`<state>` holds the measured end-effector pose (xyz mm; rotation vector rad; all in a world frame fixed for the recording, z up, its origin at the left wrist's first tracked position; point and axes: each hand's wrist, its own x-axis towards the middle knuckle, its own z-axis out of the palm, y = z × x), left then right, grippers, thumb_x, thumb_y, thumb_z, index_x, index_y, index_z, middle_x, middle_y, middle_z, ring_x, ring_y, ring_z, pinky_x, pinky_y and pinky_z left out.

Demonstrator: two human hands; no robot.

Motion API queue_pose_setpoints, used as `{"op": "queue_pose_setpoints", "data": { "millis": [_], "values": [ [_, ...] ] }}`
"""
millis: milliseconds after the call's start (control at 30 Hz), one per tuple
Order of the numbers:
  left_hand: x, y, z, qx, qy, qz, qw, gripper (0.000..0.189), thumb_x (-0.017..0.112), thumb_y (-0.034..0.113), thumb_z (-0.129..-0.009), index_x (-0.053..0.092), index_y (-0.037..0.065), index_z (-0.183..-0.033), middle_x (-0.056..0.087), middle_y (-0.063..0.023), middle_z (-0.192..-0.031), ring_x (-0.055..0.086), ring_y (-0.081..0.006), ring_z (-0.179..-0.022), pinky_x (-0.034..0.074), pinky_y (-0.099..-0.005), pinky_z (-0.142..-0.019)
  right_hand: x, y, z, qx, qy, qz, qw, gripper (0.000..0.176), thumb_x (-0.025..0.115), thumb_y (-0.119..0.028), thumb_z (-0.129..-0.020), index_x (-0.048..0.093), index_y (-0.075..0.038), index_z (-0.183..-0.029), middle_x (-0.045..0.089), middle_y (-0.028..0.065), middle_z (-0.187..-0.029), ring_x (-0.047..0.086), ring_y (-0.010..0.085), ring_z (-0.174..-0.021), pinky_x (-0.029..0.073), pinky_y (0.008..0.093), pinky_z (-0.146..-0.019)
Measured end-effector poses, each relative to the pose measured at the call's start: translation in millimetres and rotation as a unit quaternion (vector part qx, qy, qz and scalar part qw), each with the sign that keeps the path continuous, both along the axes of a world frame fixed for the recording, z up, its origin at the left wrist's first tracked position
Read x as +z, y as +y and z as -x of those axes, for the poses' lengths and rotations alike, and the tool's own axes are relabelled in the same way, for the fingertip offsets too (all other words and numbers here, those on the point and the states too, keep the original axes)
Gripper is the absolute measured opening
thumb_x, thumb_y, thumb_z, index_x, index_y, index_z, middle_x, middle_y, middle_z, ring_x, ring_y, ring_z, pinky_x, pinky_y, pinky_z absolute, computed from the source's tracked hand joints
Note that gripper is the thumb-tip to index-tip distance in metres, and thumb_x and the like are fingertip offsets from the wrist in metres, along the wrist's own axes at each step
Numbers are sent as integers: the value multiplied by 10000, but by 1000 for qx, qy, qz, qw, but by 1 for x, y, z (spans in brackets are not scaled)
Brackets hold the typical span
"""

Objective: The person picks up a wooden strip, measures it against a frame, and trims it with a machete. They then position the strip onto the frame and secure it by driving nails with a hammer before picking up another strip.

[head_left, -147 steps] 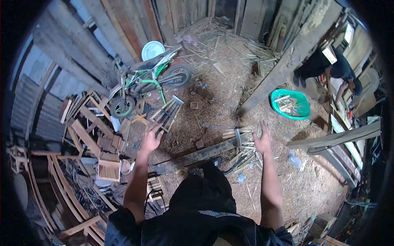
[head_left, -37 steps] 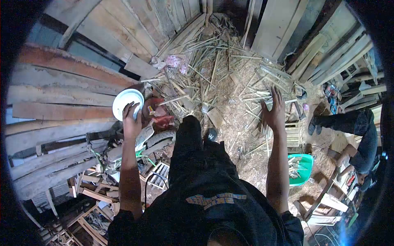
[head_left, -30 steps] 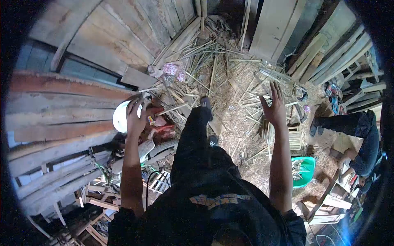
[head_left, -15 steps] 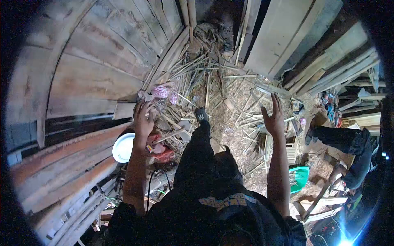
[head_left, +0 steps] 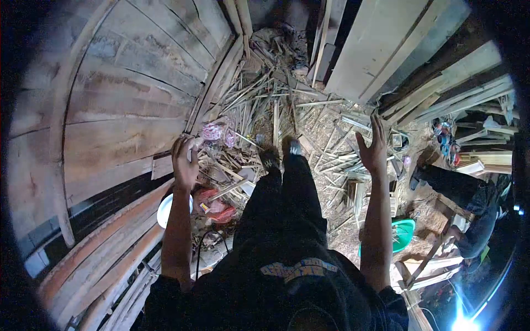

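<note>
Littered floor (head_left: pixel 312 126), each hand (head_left: pixel 185 166) (head_left: pixel 374 153) forward

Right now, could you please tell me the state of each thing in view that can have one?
Bare left hand: open, fingers loosely bent, nothing visibly held
Bare right hand: open, thumb apart, empty
Green plastic tub: partly hidden, some pale pieces inside
Round white basin: partly hidden
Thin wooden sticks: scattered loosely
Red plastic piece: crumpled
Bright white light: on
</note>
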<state>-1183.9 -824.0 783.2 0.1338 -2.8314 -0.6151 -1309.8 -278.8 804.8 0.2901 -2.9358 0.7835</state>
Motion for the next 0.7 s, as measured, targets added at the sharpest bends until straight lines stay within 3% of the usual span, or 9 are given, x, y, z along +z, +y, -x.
{"op": "queue_pose_setpoints", "data": {
  "millis": [233, 433, 533, 667, 700],
  "values": [
    [12, 16, 47, 20, -17, 12, 1000, 247, 622, 45, -908, 652, 9, -1151, 631, -205, -1205, 563, -402, -1157, 439, -466, -1013, -16, 15, 44, -15, -19, -10, 1000, 663, 689, -264, -922, 406, -44, -1480, 411, 220, -1518, 356, 403, -1422, 323, 484, -1158],
    [-10, 19, 73, 19, -54, 52, 997, 251, 619, 94, -921, 653, 27, -1161, 621, -211, -1233, 536, -424, -1195, 409, -504, -1056, -46, 22, 76, -14, -70, -17, 997, 716, 708, -265, -898, 378, -63, -1500, 414, 207, -1518, 376, 399, -1407, 339, 476, -1146],
    [-16, 19, 93, -12, -93, 20, 995, 251, 621, 97, -914, 648, 20, -1152, 621, -222, -1222, 531, -433, -1200, 408, -506, -1058, -62, 17, 93, -22, -97, -38, 994, 732, 714, -256, -887, 370, -70, -1507, 413, 199, -1522, 380, 395, -1406, 341, 477, -1144],
    [-66, -2, 114, -67, -87, 11, 994, 303, 614, 77, -902, 624, 27, -1200, 615, -227, -1195, 543, -435, -1175, 416, -522, -1040, -104, 7, 114, -29, -109, -61, 992, 720, 708, -260, -891, 378, -65, -1501, 422, 189, -1518, 381, 396, -1406, 331, 491, -1153],
    [-81, -2, 120, -68, -92, 73, 991, 325, 618, 78, -899, 608, 33, -1221, 609, -227, -1186, 548, -435, -1159, 426, -533, -1017, -116, 2, 122, -36, -102, -47, 993, 719, 710, -266, -890, 382, -65, -1498, 424, 189, -1517, 383, 397, -1405, 328, 498, -1155]
  ]
}}
